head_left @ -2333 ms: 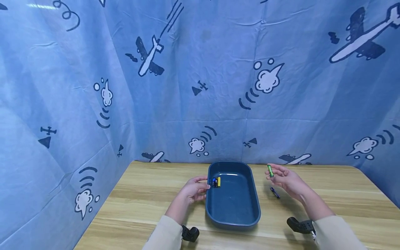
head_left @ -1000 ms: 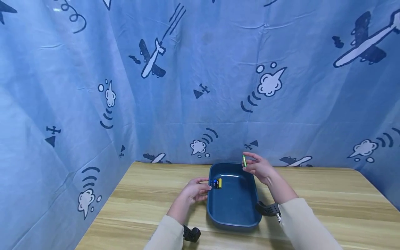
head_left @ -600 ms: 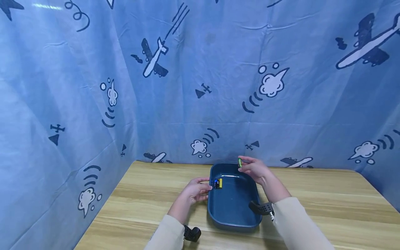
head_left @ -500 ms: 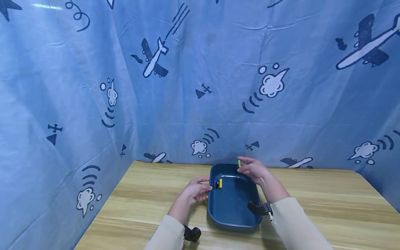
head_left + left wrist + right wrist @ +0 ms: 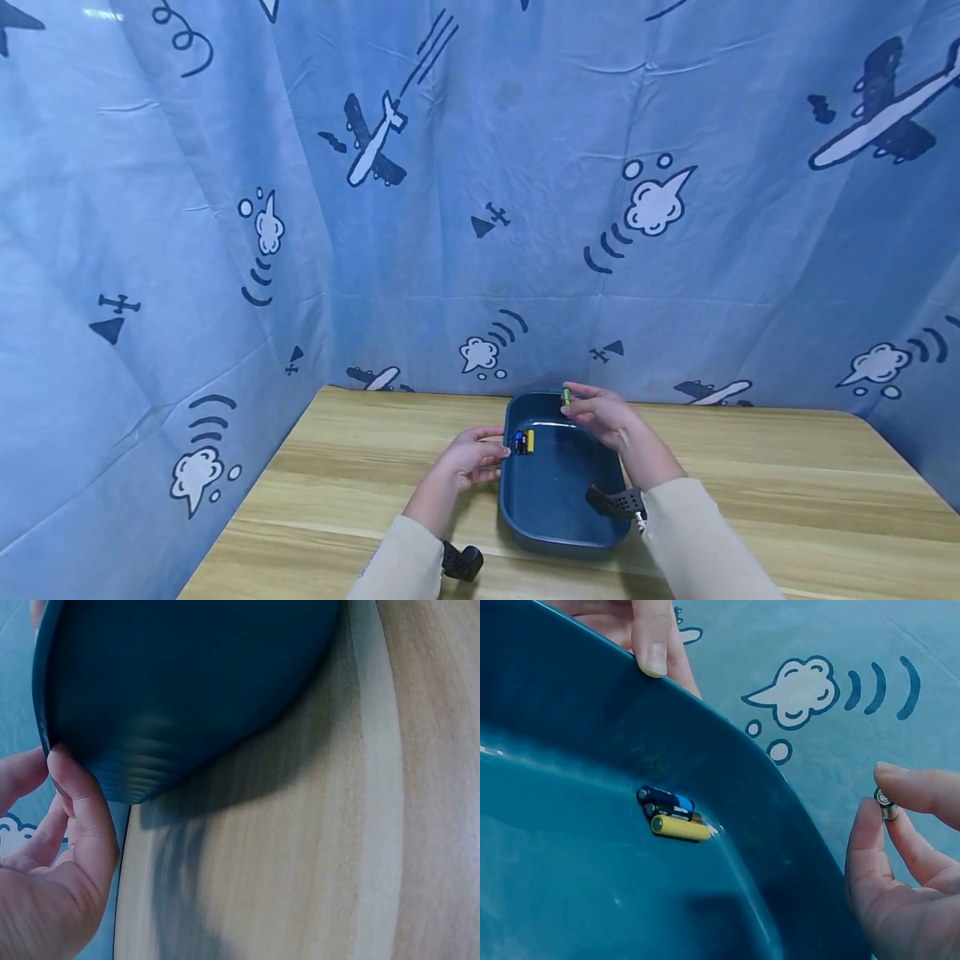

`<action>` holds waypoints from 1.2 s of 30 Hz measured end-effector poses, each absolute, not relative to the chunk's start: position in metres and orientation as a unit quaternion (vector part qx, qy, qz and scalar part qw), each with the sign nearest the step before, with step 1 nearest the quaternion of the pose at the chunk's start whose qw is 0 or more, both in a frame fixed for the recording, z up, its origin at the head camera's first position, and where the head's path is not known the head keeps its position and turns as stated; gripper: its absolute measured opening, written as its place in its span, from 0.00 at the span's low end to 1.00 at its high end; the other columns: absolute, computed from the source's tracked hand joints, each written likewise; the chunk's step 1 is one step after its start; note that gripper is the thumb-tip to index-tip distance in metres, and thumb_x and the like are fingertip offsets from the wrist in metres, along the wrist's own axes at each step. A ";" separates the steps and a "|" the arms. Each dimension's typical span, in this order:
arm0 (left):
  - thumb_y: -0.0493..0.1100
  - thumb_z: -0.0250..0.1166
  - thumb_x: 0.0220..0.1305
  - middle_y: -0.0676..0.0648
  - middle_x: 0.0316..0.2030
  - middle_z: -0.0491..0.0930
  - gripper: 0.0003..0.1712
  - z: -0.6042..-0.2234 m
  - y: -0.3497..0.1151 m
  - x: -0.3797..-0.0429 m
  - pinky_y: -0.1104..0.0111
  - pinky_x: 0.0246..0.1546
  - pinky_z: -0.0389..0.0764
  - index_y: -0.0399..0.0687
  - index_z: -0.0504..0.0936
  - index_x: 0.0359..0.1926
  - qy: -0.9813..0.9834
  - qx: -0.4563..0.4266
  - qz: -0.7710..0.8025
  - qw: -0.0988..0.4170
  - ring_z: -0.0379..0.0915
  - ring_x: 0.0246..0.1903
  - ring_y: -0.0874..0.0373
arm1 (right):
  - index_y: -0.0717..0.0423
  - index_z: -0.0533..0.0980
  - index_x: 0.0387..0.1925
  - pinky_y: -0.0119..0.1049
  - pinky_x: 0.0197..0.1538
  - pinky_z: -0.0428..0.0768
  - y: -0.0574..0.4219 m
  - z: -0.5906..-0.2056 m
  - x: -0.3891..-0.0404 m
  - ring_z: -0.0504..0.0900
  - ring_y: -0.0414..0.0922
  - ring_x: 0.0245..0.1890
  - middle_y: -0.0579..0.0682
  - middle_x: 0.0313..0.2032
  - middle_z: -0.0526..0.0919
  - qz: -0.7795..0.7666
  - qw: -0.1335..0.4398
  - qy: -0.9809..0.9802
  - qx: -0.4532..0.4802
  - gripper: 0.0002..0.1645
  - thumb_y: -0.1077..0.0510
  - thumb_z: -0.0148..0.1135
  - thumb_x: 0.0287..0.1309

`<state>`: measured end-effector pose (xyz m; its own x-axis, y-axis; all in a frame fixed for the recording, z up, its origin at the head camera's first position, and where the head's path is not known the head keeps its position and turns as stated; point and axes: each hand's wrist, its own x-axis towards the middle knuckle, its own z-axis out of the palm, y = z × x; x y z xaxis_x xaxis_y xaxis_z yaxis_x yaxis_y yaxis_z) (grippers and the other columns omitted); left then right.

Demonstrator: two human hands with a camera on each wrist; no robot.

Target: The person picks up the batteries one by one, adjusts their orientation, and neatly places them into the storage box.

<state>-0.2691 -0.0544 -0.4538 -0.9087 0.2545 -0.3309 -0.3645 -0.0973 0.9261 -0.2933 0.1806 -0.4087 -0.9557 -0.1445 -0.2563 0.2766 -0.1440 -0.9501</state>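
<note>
A dark blue rectangular plastic bin (image 5: 555, 500) stands on the table. My left hand (image 5: 468, 458) pinches its left rim between thumb and fingers, as the left wrist view shows at the rim (image 5: 43, 712). My right hand (image 5: 603, 417) is over the bin's far right part, holding a small green battery (image 5: 566, 397) by its ends between thumb and fingertips. Inside the bin, by the left wall, a yellow battery (image 5: 680, 828), a black one (image 5: 669, 811) and a dark blue one (image 5: 664, 799) lie side by side.
The wooden table (image 5: 360, 467) extends to both sides of the bin. A blue curtain (image 5: 540, 208) printed with planes hangs behind its far edge. Black wrist mounts (image 5: 461, 562) sit at both sleeves, the right one over the bin's near right edge.
My right hand has carried the green battery leftward from above the table to above the bin. The dark stick-like thing seen earlier on the table is out of sight. My left hand stays on the rim.
</note>
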 end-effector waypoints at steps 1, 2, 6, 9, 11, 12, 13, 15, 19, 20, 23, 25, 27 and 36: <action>0.28 0.62 0.54 0.38 0.42 0.78 0.28 -0.454 -0.054 -0.269 0.71 0.25 0.79 0.37 0.70 0.58 0.639 -0.042 0.739 0.208 0.75 0.30 0.58 | 0.69 0.55 0.66 0.36 0.52 0.75 0.180 -0.409 -0.293 0.76 0.39 0.37 0.59 0.50 0.67 -0.754 0.140 0.639 0.054 0.40 0.75 0.57 0.52; 0.28 0.62 0.54 0.38 0.42 0.78 0.28 -0.454 -0.054 -0.269 0.71 0.25 0.79 0.37 0.70 0.58 0.640 -0.041 0.739 0.207 0.75 0.30 0.58 | 0.68 0.56 0.66 0.36 0.52 0.75 0.180 -0.410 -0.293 0.76 0.39 0.36 0.60 0.51 0.67 -0.754 0.140 0.639 0.056 0.40 0.75 0.58 0.51; 0.28 0.62 0.54 0.38 0.42 0.78 0.28 -0.455 -0.054 -0.268 0.71 0.25 0.79 0.37 0.71 0.57 0.642 -0.045 0.737 0.205 0.75 0.30 0.57 | 0.69 0.55 0.66 0.36 0.51 0.76 0.177 -0.414 -0.294 0.78 0.41 0.37 0.61 0.52 0.69 -0.768 0.137 0.623 0.053 0.40 0.76 0.58 0.50; 0.28 0.62 0.54 0.38 0.43 0.78 0.27 -0.455 -0.054 -0.268 0.71 0.25 0.79 0.38 0.71 0.57 0.642 -0.046 0.737 0.204 0.75 0.30 0.57 | 0.71 0.54 0.65 0.33 0.47 0.78 0.175 -0.417 -0.293 0.78 0.42 0.38 0.58 0.47 0.72 -0.781 0.136 0.608 0.043 0.40 0.78 0.56 0.50; 0.28 0.62 0.54 0.38 0.42 0.78 0.27 -0.456 -0.055 -0.268 0.71 0.25 0.79 0.38 0.71 0.57 0.642 -0.043 0.737 0.204 0.75 0.30 0.58 | 0.72 0.53 0.65 0.32 0.44 0.79 0.174 -0.419 -0.293 0.78 0.42 0.38 0.56 0.45 0.72 -0.786 0.137 0.602 0.037 0.40 0.79 0.54 0.50; 0.28 0.62 0.53 0.38 0.42 0.78 0.27 -0.456 -0.055 -0.267 0.71 0.24 0.79 0.38 0.71 0.57 0.642 -0.043 0.737 0.205 0.75 0.30 0.58 | 0.72 0.53 0.66 0.31 0.43 0.79 0.173 -0.419 -0.292 0.78 0.41 0.38 0.56 0.44 0.72 -0.787 0.137 0.600 0.034 0.41 0.79 0.54 0.49; 0.28 0.62 0.53 0.38 0.42 0.78 0.27 -0.456 -0.055 -0.267 0.71 0.24 0.79 0.38 0.71 0.57 0.642 -0.042 0.738 0.205 0.75 0.30 0.58 | 0.73 0.53 0.65 0.30 0.42 0.79 0.172 -0.420 -0.292 0.78 0.41 0.38 0.55 0.44 0.72 -0.788 0.137 0.600 0.034 0.40 0.79 0.54 0.50; 0.28 0.63 0.53 0.39 0.41 0.79 0.27 -0.457 -0.055 -0.267 0.71 0.24 0.79 0.38 0.72 0.57 0.643 -0.043 0.737 0.205 0.75 0.29 0.58 | 0.73 0.52 0.65 0.30 0.41 0.79 0.170 -0.422 -0.291 0.78 0.40 0.36 0.54 0.43 0.71 -0.790 0.135 0.597 0.032 0.40 0.80 0.53 0.50; 0.28 0.63 0.53 0.39 0.40 0.79 0.27 -0.457 -0.056 -0.264 0.71 0.24 0.79 0.39 0.72 0.56 0.646 -0.041 0.735 0.204 0.75 0.29 0.58 | 0.73 0.52 0.65 0.29 0.40 0.79 0.166 -0.426 -0.289 0.78 0.39 0.35 0.54 0.42 0.69 -0.792 0.128 0.597 0.030 0.39 0.80 0.52 0.50; 0.28 0.63 0.53 0.40 0.39 0.79 0.27 -0.457 -0.056 -0.264 0.71 0.24 0.79 0.39 0.72 0.56 0.646 -0.042 0.734 0.204 0.75 0.29 0.58 | 0.73 0.53 0.65 0.29 0.40 0.79 0.166 -0.427 -0.289 0.77 0.39 0.35 0.54 0.42 0.69 -0.792 0.127 0.596 0.031 0.40 0.80 0.52 0.50; 0.28 0.62 0.53 0.40 0.39 0.79 0.27 -0.457 -0.056 -0.264 0.71 0.24 0.79 0.38 0.72 0.57 0.644 -0.042 0.736 0.205 0.75 0.29 0.58 | 0.72 0.53 0.65 0.30 0.40 0.80 0.164 -0.428 -0.289 0.77 0.40 0.35 0.56 0.44 0.69 -0.790 0.127 0.599 0.033 0.40 0.80 0.53 0.49; 0.27 0.62 0.53 0.40 0.39 0.79 0.27 -0.457 -0.056 -0.264 0.71 0.24 0.79 0.38 0.71 0.57 0.642 -0.042 0.738 0.205 0.74 0.29 0.58 | 0.72 0.54 0.65 0.31 0.41 0.80 0.162 -0.428 -0.289 0.77 0.40 0.34 0.57 0.46 0.68 -0.786 0.127 0.604 0.036 0.40 0.79 0.53 0.49; 0.28 0.62 0.53 0.40 0.40 0.79 0.28 -0.456 -0.055 -0.264 0.71 0.24 0.79 0.38 0.71 0.57 0.641 -0.041 0.738 0.205 0.74 0.29 0.58 | 0.71 0.54 0.65 0.33 0.44 0.79 0.161 -0.428 -0.289 0.77 0.40 0.33 0.58 0.46 0.67 -0.781 0.127 0.611 0.037 0.39 0.79 0.53 0.50; 0.28 0.62 0.54 0.40 0.38 0.80 0.27 -0.456 -0.056 -0.265 0.71 0.24 0.79 0.37 0.71 0.57 0.644 -0.034 0.736 0.206 0.75 0.28 0.59 | 0.71 0.59 0.63 0.35 0.44 0.80 0.151 -0.440 -0.289 0.78 0.40 0.31 0.64 0.50 0.68 -0.764 0.111 0.633 0.061 0.36 0.78 0.55 0.50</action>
<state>-0.2648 -0.0562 -0.4561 -0.9131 0.2594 -0.3146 -0.3463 -0.0860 0.9342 -0.2893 0.1508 -0.4398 -0.9677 -0.0921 -0.2348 0.2478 -0.1735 -0.9532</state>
